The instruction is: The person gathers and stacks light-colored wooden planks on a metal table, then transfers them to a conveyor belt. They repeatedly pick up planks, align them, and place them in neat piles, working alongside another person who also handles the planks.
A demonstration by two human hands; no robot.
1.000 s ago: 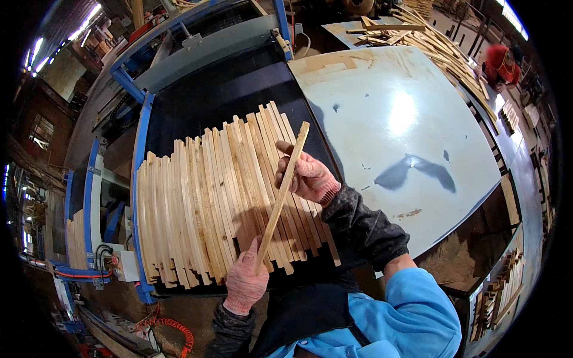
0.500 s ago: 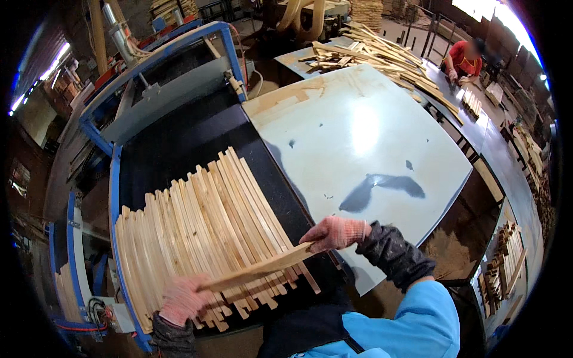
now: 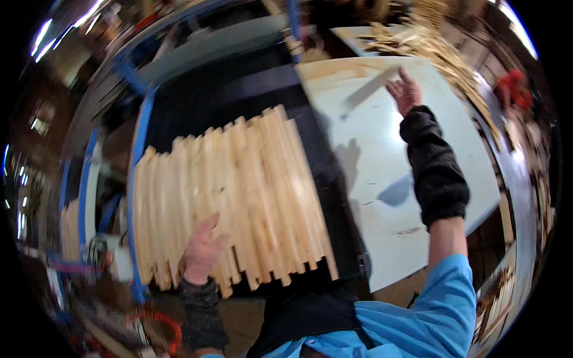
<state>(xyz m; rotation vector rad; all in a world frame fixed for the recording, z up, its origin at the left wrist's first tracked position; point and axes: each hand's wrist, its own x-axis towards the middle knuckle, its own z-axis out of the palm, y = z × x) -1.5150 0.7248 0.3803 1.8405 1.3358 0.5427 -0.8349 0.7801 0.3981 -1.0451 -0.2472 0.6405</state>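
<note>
A row of pale wood strips [image 3: 239, 191] lies side by side on the black bed of a blue-framed machine, their ends uneven. My left hand [image 3: 203, 247], in a pinkish glove, hovers over or rests on the strips' near part; its fingers are apart and hold nothing. On the right, my right hand [image 3: 406, 92] reaches out over the pale sheet-topped table [image 3: 412, 238], fingers stretched. Just left of it a blurred long greyish shape [image 3: 373, 89] shows; I cannot tell whether it is a wood strip or a shadow. No strip is in either hand.
The machine's blue frame [image 3: 139, 173] edges the bed at left. Behind the pale table lies a heap of loose wood strips [image 3: 418, 45]. A person in red [image 3: 513, 89] is at the far right. An orange coiled hose [image 3: 170, 328] is at lower left.
The wood strip that both hands held has left them. My right hand has swung far forward over the pale table and opened; the left has let go and opened. The view has shifted.
</note>
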